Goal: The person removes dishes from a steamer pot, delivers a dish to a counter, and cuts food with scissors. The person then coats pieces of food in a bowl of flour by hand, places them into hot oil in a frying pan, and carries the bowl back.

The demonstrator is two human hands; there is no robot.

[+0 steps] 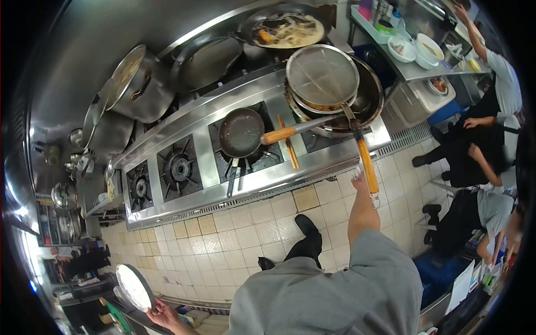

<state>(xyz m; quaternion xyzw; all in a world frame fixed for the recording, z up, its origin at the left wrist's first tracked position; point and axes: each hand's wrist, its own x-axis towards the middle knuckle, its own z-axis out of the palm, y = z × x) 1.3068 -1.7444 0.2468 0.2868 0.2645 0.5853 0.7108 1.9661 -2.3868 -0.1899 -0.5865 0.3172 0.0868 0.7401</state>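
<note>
My left hand (162, 314) is closed on the rim of a round white plate (134, 287) with a dark edge, held tilted at the lower left. My right hand (358, 178) reaches toward the stove front, its fingers loosely apart beside the wooden handle of a strainer (366, 159). That handle partly covers the hand; whether they touch I cannot tell. The strainer's round mesh (322, 75) lies over a large wok (371, 92). A second wooden handle (279, 134) points left from the wok. A small frying pan (242, 133) rests on a burner, with wooden chopsticks (288, 142) beside it.
Behind, a wok (287, 28) holds bubbling oil and food, next to a dark wok (211, 62) and a tall pot (139, 86). Bowls (429, 50) stand on the right counter (413, 68). Several people (480, 128) are at the right. Tiled floor (223, 259) lies below.
</note>
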